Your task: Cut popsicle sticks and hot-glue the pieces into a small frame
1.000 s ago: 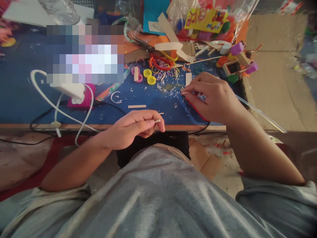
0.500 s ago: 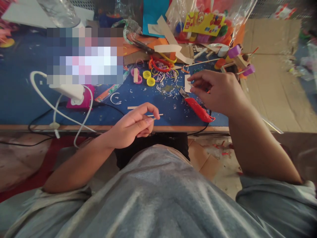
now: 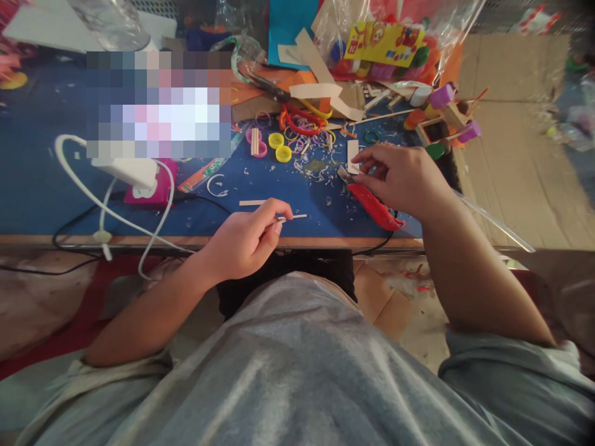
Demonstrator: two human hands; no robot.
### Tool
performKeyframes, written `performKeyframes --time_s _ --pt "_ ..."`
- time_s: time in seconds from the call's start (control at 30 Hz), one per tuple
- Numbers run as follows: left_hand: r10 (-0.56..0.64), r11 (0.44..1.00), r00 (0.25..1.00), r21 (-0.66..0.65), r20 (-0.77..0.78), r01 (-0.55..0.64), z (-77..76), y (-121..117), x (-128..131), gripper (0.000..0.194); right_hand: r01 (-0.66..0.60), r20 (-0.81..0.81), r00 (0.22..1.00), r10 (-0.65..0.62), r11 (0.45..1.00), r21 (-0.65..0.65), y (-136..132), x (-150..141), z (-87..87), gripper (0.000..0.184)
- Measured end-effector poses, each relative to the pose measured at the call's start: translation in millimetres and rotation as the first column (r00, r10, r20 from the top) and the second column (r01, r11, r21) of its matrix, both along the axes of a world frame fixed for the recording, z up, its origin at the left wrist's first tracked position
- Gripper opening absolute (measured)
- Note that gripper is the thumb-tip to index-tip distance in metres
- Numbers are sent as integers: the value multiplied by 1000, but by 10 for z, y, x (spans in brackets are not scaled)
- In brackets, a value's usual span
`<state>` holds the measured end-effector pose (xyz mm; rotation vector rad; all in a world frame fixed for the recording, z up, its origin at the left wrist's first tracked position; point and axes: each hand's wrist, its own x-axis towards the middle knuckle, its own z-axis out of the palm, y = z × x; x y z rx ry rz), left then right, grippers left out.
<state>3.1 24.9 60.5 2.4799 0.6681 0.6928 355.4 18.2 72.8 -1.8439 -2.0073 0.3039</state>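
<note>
A short stick (image 3: 281,220) is gripped between the closed thumb and index finger of the left hand (image 3: 246,244). The fingers of the right hand (image 3: 404,179) are curled, the thumb and index tips close together beside a pale card (image 3: 352,153) — whether anything is pinched there cannot be told. Just below those fingers, a red-handled knife (image 3: 375,207) is laid on the blue counter (image 3: 209,220), its blade pointed up and to the left. Just right of the left fingertips a thin stick (image 3: 300,216) is seen, and a flat stick (image 3: 251,202) is laid just beyond the left hand. Between the hands and farther out, white shavings (image 3: 316,170) are scattered — with two yellow caps (image 3: 279,147) to their left. Beyond the right hand, purple-capped wooden pieces (image 3: 449,114) are placed. Well left of the left fingers, a white plug (image 3: 146,173) is seated in a pink socket (image 3: 163,179).
</note>
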Motion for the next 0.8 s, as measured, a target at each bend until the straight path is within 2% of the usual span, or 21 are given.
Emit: performKeyframes --time_s 0.17,0.33,0.43,0.6,0.73,0.8 --pt "34 995 999 95 -15 -32 17 -19 29 31 -27 -99 995 28 1000 10 -127 -47 15 32" --pt "80 981 997 178 -3 -78 -48 -10 60 8 -60 -118 991 61 998 17 -169 -72 40 30" --pt "72 970 997 231 14 -73 -112 -20 67 5 -91 -98 991 92 996 17 -153 -82 44 26" --pt "45 954 999 297 20 -49 -153 -69 81 4 -180 -26 983 180 984 17 -84 -94 55 24" --pt "52 940 999 338 -9 -46 -139 -104 113 10 -280 54 957 284 958 -67 81 -81 111 25" --pt "86 926 996 370 -2 -79 -143 -112 114 10 -275 70 957 281 958 -83 167 -95 160 31"
